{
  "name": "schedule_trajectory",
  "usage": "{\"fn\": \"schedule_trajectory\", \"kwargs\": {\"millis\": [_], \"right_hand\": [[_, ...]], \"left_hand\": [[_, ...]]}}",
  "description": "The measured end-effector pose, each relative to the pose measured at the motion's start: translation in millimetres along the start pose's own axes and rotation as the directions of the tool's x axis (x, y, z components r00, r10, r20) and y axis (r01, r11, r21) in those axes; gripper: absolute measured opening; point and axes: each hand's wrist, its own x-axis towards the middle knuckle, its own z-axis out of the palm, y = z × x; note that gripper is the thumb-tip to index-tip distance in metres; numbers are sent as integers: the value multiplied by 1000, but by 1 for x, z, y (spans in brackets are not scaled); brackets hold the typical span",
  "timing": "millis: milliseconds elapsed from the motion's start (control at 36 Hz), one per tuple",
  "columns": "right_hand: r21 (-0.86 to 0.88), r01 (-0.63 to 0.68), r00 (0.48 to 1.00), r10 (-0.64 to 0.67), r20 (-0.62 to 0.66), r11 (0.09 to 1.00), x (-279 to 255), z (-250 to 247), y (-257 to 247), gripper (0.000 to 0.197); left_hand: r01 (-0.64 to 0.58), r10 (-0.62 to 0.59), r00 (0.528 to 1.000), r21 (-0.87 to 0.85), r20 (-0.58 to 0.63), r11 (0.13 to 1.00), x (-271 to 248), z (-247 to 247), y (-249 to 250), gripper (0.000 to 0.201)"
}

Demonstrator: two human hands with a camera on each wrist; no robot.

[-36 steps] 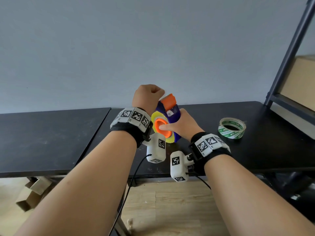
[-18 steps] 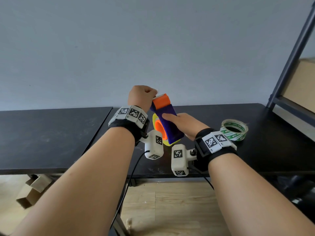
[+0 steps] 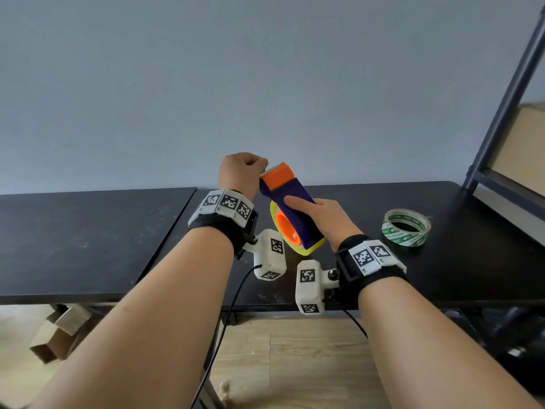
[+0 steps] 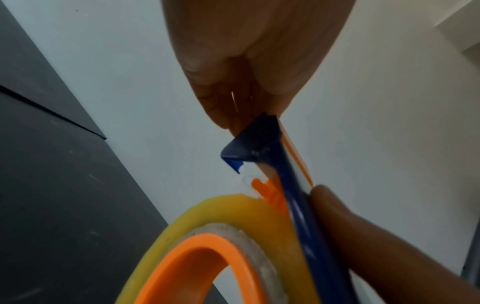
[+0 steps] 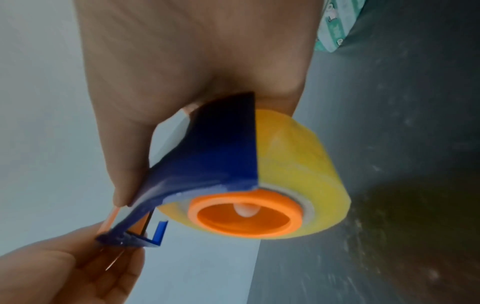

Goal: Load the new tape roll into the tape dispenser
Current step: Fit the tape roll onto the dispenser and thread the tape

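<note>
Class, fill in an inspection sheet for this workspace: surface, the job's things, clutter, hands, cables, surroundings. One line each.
Surface: black table, faintly scuffed.
Job's things: blue-and-orange tape dispenser held above the table, yellow tape roll seated on its orange hub.
Clutter: green-printed tape roll lying flat on the table.
Hands: right hand grips the dispenser body; left hand pinches at its cutter end.
Cables: black cable hanging from a wrist camera.
Surroundings: grey wall, metal shelf, cardboard box on the floor.
</note>
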Motion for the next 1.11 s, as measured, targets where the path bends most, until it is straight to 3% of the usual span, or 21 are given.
{"fn": "schedule_trajectory", "kwargs": {"millis": [222, 472, 611, 917, 1111], "right_hand": [[-52, 33, 999, -34, -14, 998, -3, -5, -3, 44], [-94, 25, 1000, -26, -10, 995, -7, -9, -1, 32], [-79, 8, 997, -13, -72, 997, -3, -11, 7, 56], [-87, 9, 988, -22, -155, 996, 4, -3, 7, 55], [-80, -8, 982, -8, -189, 997, 7, -2, 10, 67]], "left_hand": [[19, -23, 997, -62, -67, 998, -1, 5, 3, 18], [19, -40, 989, -142, -145, 990, 4, 2, 7, 18], [-25, 13, 997, -166, -78, 986, 3, 0, 12, 17], [-44, 49, 999, -185, 22, 982, -7, 4, 12, 15], [-55, 68, 996, -186, 63, 981, -12, 6, 10, 17]]}}
